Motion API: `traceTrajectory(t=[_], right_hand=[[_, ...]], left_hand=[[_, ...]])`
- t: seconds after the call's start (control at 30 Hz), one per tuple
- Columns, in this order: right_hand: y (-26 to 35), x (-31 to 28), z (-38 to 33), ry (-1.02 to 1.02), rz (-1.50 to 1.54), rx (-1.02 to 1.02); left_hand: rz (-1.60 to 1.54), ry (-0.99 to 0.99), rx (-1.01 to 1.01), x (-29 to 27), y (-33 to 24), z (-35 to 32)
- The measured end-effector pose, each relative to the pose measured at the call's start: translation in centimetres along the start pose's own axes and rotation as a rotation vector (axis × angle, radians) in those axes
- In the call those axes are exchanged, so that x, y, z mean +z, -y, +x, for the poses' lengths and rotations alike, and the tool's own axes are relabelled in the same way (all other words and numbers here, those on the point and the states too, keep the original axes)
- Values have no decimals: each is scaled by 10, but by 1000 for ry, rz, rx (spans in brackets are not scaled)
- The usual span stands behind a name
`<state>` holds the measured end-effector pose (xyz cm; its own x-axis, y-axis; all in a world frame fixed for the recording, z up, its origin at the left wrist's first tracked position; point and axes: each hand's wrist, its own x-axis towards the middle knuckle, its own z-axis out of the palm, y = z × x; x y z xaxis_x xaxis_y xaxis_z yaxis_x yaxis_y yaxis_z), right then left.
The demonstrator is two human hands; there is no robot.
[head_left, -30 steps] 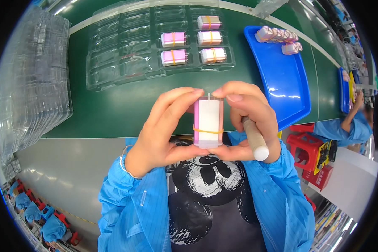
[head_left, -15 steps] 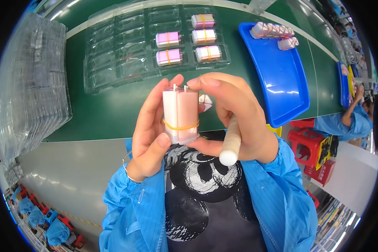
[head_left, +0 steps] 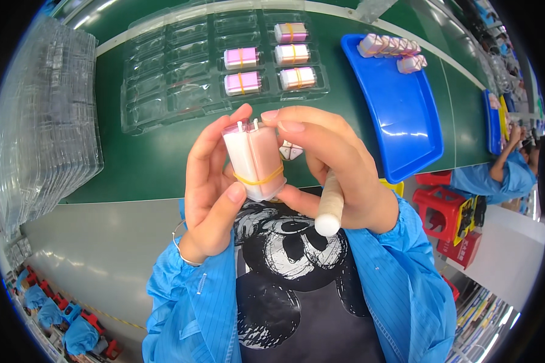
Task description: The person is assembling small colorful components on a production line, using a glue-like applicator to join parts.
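Note:
Between my hands is a block-shaped bundle (head_left: 254, 160), white on one side and pinkish on the other, with a yellow rubber band round its lower part and two small white prongs on top. My left hand (head_left: 209, 187) wraps its left side, thumb on the front. Fingers of my right hand (head_left: 351, 163) reach its top right, and the right thumb touches its lower right. A pale rod with a rounded white end (head_left: 330, 212) is tucked in my right palm. Behind the bundle, white triangular ends of another item (head_left: 290, 150) show, partly hidden.
A clear compartment tray (head_left: 191, 72) lies beyond my hands, with several banded bundles (head_left: 240, 58) in its right part. At right, a blue tray (head_left: 399, 121) holds several white pieces (head_left: 387, 46). Stacked clear trays (head_left: 48, 115) stand at left. Another person (head_left: 496, 175) sits far right.
The bundle has shifted slightly left and tilted, its top leaning left, with both hands moving along. More of the white triangular ends shows behind it.

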<state>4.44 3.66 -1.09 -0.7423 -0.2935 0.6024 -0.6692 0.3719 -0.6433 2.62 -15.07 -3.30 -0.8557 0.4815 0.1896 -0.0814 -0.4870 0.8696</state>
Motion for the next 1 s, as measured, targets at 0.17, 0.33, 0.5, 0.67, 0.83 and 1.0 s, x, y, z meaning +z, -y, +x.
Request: traceTrajectory(t=[0.17,0.33,0.5,0.67,0.83,1.0], right_hand=[[5,0,3,-16,-19,65],[9,-4,3,11,-42,195],[7,-5,-3,13,-35,284],[12,-8,-6,-15,13,395],[9,-7,-12,-36,60,395],[10,-8,-16,-46,80,396]], left_hand=[[-8,-42,-53,1,0,-2],[-13,-31,-13,-4,6,-1],[104,30,106,-6,11,3],[334,79,218,-4,10,6],[531,79,310,-2,11,10],[601,79,309,0,11,11]])
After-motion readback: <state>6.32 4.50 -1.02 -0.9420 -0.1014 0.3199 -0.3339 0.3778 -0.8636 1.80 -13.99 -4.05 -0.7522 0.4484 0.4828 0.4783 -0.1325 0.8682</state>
